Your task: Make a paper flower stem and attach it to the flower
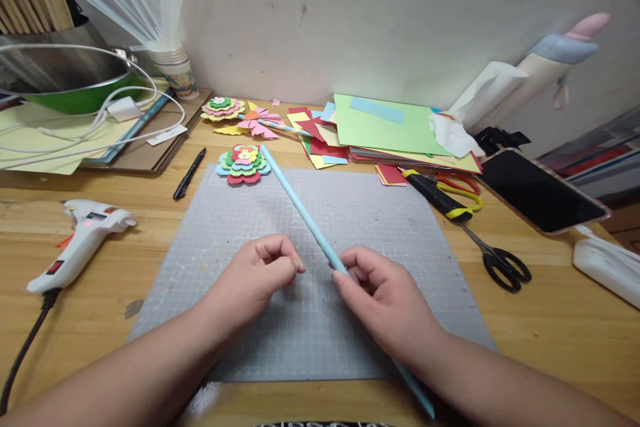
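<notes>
My right hand (385, 293) grips a long light blue rolled paper stick (300, 207) between thumb and fingers. The stick slants across the cutting mat (200, 280): its upper end points toward a layered paper flower (244, 165), and its lower end comes out below my wrist. To the left, a little apart from the stick, my left hand (265, 273) is closed with thumb and forefinger pressed together. Whether anything small is in that pinch cannot be made out. The flower has red, green and blue layers and lies at the mat's far left corner.
Left of the mat are a glue gun (83, 240) and a black pen (190, 173). Finished paper flowers (257, 121), coloured paper sheets (390, 123) and scraps lie along the wall. Scissors (500, 263), a black-and-yellow cutter (435, 195) and a phone (543, 190) are at right.
</notes>
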`<state>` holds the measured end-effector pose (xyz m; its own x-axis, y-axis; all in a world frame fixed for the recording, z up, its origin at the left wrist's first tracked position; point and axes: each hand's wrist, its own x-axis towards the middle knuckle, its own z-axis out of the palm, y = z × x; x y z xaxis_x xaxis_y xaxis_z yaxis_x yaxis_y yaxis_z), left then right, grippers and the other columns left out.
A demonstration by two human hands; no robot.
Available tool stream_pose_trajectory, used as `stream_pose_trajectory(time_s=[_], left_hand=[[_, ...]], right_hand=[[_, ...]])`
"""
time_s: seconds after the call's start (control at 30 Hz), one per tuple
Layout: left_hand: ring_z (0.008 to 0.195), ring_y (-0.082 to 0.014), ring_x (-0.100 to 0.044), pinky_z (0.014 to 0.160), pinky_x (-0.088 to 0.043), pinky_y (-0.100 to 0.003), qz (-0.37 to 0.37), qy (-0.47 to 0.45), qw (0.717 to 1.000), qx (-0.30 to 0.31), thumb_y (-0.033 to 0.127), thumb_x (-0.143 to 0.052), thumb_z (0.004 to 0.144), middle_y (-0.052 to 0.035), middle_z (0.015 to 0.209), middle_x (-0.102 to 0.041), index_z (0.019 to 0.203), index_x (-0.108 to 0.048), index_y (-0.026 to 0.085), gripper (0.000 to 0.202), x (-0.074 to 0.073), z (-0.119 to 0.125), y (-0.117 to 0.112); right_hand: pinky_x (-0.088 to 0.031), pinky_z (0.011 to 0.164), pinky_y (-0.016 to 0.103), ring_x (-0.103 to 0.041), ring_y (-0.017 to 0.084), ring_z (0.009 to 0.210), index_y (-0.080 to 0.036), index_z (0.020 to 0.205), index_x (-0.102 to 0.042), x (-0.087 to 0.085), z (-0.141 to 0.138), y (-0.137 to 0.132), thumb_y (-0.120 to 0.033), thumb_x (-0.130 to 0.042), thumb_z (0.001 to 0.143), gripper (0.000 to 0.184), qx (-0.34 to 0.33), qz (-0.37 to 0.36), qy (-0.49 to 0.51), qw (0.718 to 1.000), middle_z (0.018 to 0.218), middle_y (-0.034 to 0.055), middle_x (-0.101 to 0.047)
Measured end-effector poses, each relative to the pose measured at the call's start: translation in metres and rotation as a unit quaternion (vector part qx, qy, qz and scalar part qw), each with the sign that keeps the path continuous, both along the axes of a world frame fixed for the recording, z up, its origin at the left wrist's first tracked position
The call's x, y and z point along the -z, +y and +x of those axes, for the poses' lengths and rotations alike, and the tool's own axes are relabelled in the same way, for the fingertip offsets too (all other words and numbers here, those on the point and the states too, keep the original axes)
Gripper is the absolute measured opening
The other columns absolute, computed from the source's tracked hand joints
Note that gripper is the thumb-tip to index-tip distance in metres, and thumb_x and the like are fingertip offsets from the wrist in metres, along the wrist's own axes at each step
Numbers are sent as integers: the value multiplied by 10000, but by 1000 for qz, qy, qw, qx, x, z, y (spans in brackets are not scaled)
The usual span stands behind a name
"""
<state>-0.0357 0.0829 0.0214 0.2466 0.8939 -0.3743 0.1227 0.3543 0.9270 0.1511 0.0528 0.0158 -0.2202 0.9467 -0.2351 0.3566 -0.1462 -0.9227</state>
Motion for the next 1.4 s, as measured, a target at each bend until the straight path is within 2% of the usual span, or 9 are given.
stream_pose_trajectory(time_s=[0.17,0.33,0.5,0.6,0.7,1.0,1.2,1.3,1.4], left_hand=[[607,-115,-486,603,-362,-253,-15,-64,998,-6,305,-624,717,1,640,-605,686,-634,171,138,-1,1,2],[665,-137,-541,635,-397,-264,-16,-88,996,-2,307,-595,744,-25,688,-645,756,-679,173,159,0,1,1],[626,-119,-476,609,-368,-256,88,42,995,29,362,-629,762,14,655,-562,688,-592,175,204,-4,-3,3],[613,-122,-444,595,-349,-259,189,144,970,56,331,-638,743,31,608,-491,585,-483,186,265,-5,-6,4],[556,-110,-392,546,-314,-248,209,188,954,106,365,-596,774,45,541,-415,518,-387,191,374,-7,-8,6],[526,-104,-343,507,-262,-228,117,156,975,105,380,-537,837,68,557,-407,815,-545,201,181,-4,-17,18],[589,-108,-403,551,-285,-232,2,-13,997,81,382,-664,759,23,629,-497,844,-670,183,217,-3,-19,20],[575,-95,-358,533,-267,-219,-72,-132,986,76,375,-657,780,27,598,-424,870,-707,175,225,-2,-17,17],[571,-81,-311,528,-273,-208,-135,-224,961,88,334,-624,818,32,621,-346,914,-723,148,232,-2,-14,14]], right_hand=[[-244,325,194,-352,57,307,-176,987,-575,1,-1,8,-435,-481,875,298,-8,-175,220,960,494,-79,-480],[-231,311,180,-369,50,283,-161,964,-580,10,0,13,-412,-506,878,276,18,-188,294,937,482,-76,-500],[-219,328,183,-376,48,307,-162,944,-577,10,1,16,-396,-490,895,254,51,-181,318,929,508,-63,-505],[-212,330,188,-377,53,315,-163,942,-577,10,1,16,-406,-497,885,262,59,-184,314,930,511,-60,-502],[-216,331,187,-378,53,318,-164,936,-582,11,2,17,-409,-504,879,264,62,-183,317,928,514,-61,-499],[-224,346,193,-381,53,331,-159,944,-584,12,4,18,-410,-514,878,269,59,-185,332,923,522,-60,-497],[-240,372,208,-398,56,358,-164,972,-576,8,3,19,-416,-504,871,281,58,-163,329,928,557,-57,-505],[-256,380,222,-379,69,357,-181,1197,-510,6,7,23,-392,-504,872,388,42,-103,209,972,568,-72,-503],[-335,471,246,-437,104,457,-247,1301,-493,9,16,28,-295,-528,864,442,16,39,-3,999,575,-65,-498]])
